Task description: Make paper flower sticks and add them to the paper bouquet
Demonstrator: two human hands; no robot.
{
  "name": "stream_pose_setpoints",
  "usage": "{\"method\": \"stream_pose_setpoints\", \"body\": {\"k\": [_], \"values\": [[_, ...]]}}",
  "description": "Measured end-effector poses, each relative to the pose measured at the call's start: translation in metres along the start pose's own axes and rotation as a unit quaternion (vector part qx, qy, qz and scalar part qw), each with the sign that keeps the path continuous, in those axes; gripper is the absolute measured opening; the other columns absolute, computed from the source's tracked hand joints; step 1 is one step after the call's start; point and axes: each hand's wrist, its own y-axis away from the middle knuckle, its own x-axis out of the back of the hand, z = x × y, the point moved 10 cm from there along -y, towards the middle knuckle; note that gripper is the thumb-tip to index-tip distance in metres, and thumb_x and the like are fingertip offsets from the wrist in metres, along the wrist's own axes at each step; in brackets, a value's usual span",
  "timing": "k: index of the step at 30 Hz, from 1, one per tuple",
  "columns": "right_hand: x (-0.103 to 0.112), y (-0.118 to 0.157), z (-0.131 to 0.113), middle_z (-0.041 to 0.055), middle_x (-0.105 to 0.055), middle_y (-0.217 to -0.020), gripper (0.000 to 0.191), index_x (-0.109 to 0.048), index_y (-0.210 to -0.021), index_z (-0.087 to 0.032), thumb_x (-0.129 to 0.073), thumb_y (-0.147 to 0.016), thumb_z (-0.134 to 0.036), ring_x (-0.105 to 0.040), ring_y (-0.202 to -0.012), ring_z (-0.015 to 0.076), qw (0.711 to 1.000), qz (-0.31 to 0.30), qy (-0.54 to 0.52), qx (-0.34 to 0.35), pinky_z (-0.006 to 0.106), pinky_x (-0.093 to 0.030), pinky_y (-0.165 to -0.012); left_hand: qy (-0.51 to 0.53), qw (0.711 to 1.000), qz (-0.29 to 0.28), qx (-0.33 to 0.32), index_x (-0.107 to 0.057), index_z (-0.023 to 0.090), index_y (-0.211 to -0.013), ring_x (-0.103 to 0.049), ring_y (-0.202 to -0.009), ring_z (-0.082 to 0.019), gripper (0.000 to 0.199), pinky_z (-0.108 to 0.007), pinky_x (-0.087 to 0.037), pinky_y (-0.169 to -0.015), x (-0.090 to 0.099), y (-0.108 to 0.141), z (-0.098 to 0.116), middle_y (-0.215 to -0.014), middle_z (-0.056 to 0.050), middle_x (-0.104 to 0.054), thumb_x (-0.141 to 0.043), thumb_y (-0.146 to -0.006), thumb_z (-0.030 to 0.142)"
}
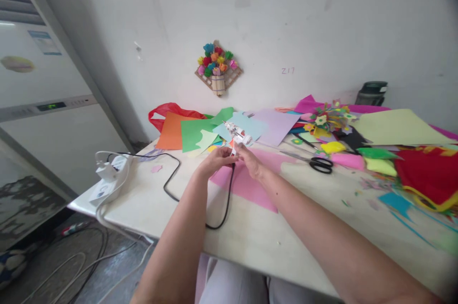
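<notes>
A white glue gun (237,133) is held up over the middle of the table, its nozzle tilted up and away to the left. My right hand (247,160) is closed around the handle from the right. From the left, my left hand (219,160) pinches the lower part of the handle, near where the black cord (229,199) comes out. My fingers partly hide the handle. Beneath my hands and wrists lies a sheet of pink paper (255,192).
Scissors (315,162) lie to the right, near colourful paper flowers (329,120) and soft packets. Orange paper (175,130) and green paper (196,134) rest at the back. A power strip (110,180) sits at the left edge, and a dark green bottle (372,93) stands at the back right.
</notes>
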Motion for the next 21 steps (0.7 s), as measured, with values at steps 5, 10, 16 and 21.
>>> {"method": "stream_pose_setpoints", "body": {"k": [5,10,16,21], "values": [[0.003,-0.002,0.022,0.0087,-0.043,-0.129,0.067,-0.037,-0.128,-0.018,-0.056,-0.07,-0.045,-0.038,-0.117,0.0192,0.981,-0.003,0.194,-0.012,0.03,-0.029,-0.096,-0.083,0.992,0.082,0.048,-0.057,0.011,-0.079,-0.056,-0.067,-0.013,0.035,-0.03,-0.047,-0.069,0.069,0.03,-0.006,-0.073,-0.003,-0.057,-0.061,-0.065,0.043],[0.003,-0.005,0.027,0.0087,-0.052,-0.119,0.044,-0.054,-0.112,-0.015,-0.053,-0.072,-0.031,-0.046,-0.108,0.0195,0.913,0.006,0.407,0.026,0.029,-0.031,-0.093,-0.22,0.947,0.159,0.171,-0.061,0.014,-0.079,-0.056,-0.067,-0.014,0.04,-0.027,-0.047,-0.065,0.144,0.069,-0.043,-0.071,-0.001,-0.058,-0.06,-0.059,0.048],[-0.008,-0.002,0.025,0.0048,-0.055,-0.115,0.036,-0.059,-0.106,-0.018,-0.051,-0.073,-0.03,-0.045,-0.106,0.0193,0.857,-0.02,0.513,0.048,0.028,-0.03,-0.093,-0.351,0.895,0.134,0.241,-0.064,0.017,-0.076,-0.058,-0.06,-0.015,0.036,-0.023,-0.044,-0.056,0.181,0.094,-0.066,-0.075,-0.002,-0.063,-0.056,-0.055,0.046],[-0.006,-0.006,0.03,0.0038,-0.055,-0.115,0.034,-0.06,-0.105,-0.019,-0.05,-0.074,-0.03,-0.046,-0.106,0.0175,0.853,-0.021,0.52,0.041,0.025,-0.03,-0.093,-0.427,0.861,0.109,0.254,-0.062,0.021,-0.059,-0.057,-0.059,-0.015,0.02,-0.022,-0.04,-0.053,0.178,0.097,-0.05,-0.062,0.0,-0.061,-0.055,-0.053,0.039]]}}
